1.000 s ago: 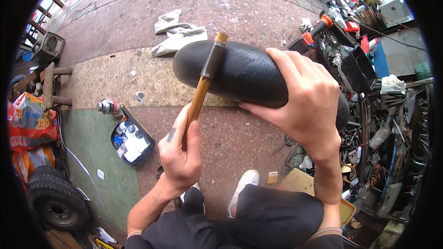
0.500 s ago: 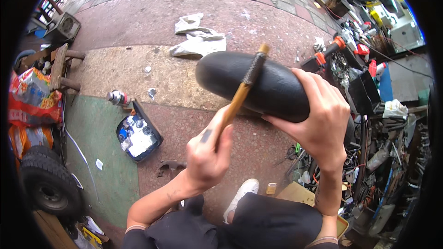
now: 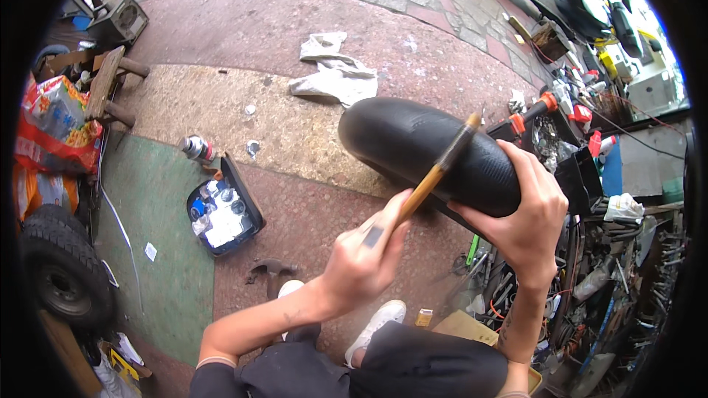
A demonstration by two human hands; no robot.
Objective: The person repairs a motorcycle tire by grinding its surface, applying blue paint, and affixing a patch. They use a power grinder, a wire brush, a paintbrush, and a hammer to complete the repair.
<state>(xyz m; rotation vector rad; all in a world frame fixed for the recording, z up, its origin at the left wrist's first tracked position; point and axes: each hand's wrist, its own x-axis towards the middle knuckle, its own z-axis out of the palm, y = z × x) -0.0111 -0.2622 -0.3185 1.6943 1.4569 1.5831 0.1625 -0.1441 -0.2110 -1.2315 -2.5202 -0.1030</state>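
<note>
My left hand [image 3: 361,262] is closed around the wooden handle of a rasp [image 3: 426,184]. The rasp's dark, ridged end lies slantwise across the top of a black rubber inner tube [image 3: 394,129], with its tip past the far side. My right hand [image 3: 529,210] grips the tube's right end, thumb below and fingers over the top. Faint scuff marks show on the rubber near that hand. The tube's underside is hidden.
A claw hammer [image 3: 273,271] lies near my shoes. Left of it are a dark case [image 3: 253,203] of small items and a metal can [image 3: 195,149]. A white cloth [image 3: 335,77] lies beyond. Piled tools and parts [image 3: 590,280] crowd the right; a wheel [image 3: 63,280] stands left.
The rasp has moved right along the tube, toward my right hand. The tube and both hands sit a little farther right and lower; the whole view has shifted slightly too.
</note>
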